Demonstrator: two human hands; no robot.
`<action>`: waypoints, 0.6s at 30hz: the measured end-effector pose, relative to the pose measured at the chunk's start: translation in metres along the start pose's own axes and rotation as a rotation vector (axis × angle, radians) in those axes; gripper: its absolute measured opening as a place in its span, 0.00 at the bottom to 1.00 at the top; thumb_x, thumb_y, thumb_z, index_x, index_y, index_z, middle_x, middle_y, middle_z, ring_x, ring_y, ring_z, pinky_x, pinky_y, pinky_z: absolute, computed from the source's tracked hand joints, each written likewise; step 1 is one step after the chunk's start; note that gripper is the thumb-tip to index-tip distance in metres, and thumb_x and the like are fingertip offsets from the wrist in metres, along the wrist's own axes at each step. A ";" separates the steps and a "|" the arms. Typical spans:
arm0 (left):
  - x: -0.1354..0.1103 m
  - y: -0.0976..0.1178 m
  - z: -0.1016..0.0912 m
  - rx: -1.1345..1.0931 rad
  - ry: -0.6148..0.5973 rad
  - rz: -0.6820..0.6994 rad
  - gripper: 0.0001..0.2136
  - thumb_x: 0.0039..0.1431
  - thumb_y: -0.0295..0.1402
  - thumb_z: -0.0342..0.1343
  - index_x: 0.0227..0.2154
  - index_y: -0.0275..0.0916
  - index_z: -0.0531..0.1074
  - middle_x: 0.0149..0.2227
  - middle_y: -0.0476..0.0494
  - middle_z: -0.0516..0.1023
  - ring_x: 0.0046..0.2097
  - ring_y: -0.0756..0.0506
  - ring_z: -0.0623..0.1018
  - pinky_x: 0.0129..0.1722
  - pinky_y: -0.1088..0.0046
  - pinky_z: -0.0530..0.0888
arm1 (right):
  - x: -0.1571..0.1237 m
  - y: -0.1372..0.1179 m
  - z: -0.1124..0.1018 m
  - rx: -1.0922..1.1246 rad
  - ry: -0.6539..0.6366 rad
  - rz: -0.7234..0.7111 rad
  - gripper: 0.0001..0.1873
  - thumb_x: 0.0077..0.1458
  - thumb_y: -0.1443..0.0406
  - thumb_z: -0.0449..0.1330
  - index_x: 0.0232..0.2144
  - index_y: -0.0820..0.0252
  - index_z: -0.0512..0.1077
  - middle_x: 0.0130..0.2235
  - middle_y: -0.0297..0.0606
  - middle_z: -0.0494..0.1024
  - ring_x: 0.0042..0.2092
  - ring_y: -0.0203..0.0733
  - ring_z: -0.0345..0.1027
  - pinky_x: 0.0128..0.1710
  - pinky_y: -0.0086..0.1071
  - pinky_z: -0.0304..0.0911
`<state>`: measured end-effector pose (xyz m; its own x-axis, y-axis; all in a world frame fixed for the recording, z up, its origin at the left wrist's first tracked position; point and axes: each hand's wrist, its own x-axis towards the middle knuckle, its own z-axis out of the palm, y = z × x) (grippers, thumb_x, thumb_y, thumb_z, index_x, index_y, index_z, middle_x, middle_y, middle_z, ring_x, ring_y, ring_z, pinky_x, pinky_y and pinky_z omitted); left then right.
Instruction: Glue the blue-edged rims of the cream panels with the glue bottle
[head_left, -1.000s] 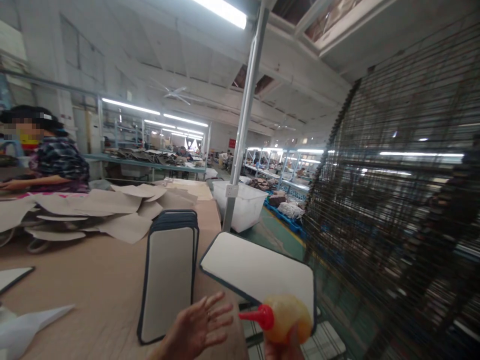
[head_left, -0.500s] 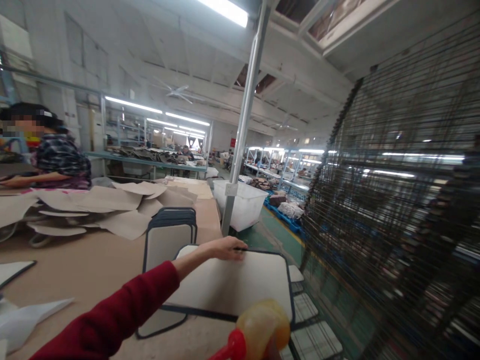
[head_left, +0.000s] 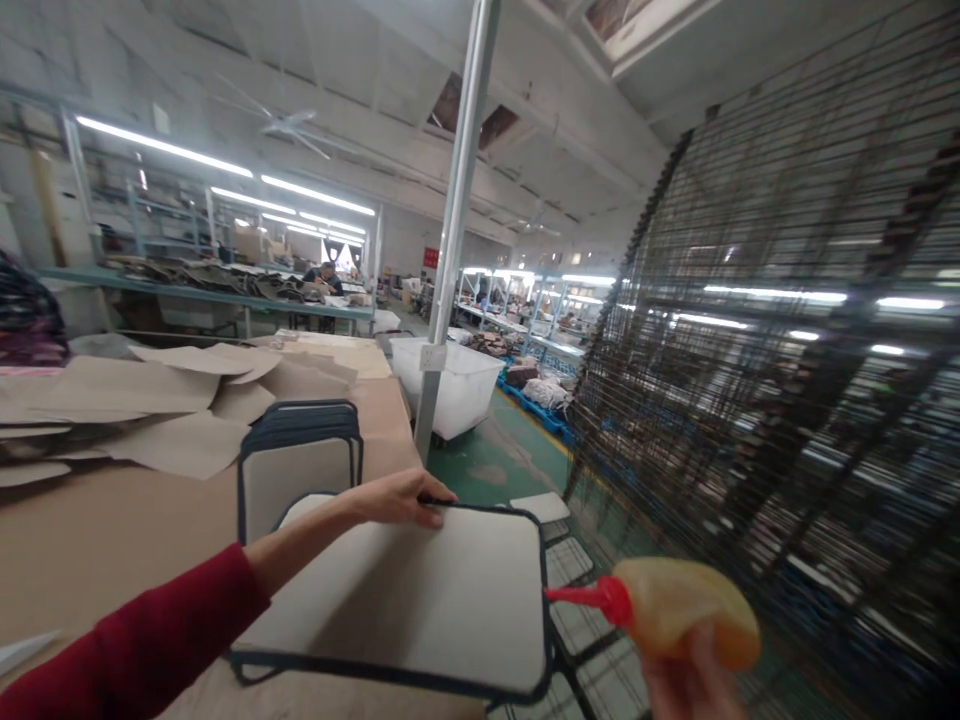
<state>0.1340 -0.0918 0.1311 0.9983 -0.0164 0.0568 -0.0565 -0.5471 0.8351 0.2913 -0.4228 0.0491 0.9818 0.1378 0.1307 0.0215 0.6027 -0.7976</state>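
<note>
My left hand [head_left: 405,497] grips the upper edge of a pale rounded panel [head_left: 450,580] with dark edging, which stands tilted on the table. The thumb lies on its near face and the fingers are behind the edge, partly hidden. In my right hand [head_left: 694,675] is a yellowish squeeze bottle [head_left: 679,605], held sideways. Its red nozzle points left, with the tip at the panel's right edge; whether it touches I cannot tell. Behind the panel, a stack of similar dark-edged panels [head_left: 300,480] stands upright.
Grey-beige sheets [head_left: 142,390] lie piled on the brown tabletop [head_left: 90,520] at left. A metal post [head_left: 454,210] rises at the table's far edge, beside a white bin [head_left: 480,385]. A tall wire rack [head_left: 757,330] fills the right. More panels [head_left: 607,665] lie low at right.
The bottle has swung right from in front of the panel to its right edge, nozzle now pointing left at the edging. My left hand still holds the panel's top. The view has turned right.
</note>
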 end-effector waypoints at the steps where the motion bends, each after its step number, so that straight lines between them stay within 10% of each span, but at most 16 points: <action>1: -0.004 0.004 0.001 -0.009 -0.024 0.005 0.14 0.50 0.41 0.64 0.31 0.34 0.78 0.23 0.54 0.66 0.28 0.51 0.61 0.27 0.78 0.56 | 0.009 -0.013 0.007 0.047 0.104 -0.007 0.28 0.36 0.51 0.76 0.41 0.50 0.78 0.42 0.28 0.81 0.43 0.37 0.74 0.43 0.27 0.71; 7: -0.021 0.026 0.000 -0.054 -0.099 0.054 0.20 0.52 0.48 0.64 0.35 0.33 0.80 0.22 0.53 0.65 0.27 0.51 0.60 0.25 0.77 0.55 | 0.030 -0.052 0.042 -0.067 -0.028 -0.183 0.36 0.25 0.56 0.80 0.43 0.51 0.78 0.41 0.33 0.82 0.36 0.37 0.74 0.38 0.27 0.72; 18: -0.035 0.034 -0.005 -0.076 -0.148 -0.017 0.21 0.51 0.49 0.65 0.36 0.32 0.81 0.22 0.53 0.64 0.26 0.52 0.57 0.23 0.76 0.52 | 0.033 -0.057 0.041 -0.195 -0.135 -0.214 0.34 0.20 0.55 0.80 0.36 0.55 0.79 0.28 0.35 0.80 0.27 0.37 0.72 0.31 0.29 0.72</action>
<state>0.0974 -0.1058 0.1604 0.9904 -0.1342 -0.0346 -0.0350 -0.4838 0.8745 0.3143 -0.4199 0.1229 0.9176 0.1347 0.3741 0.2737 0.4687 -0.8399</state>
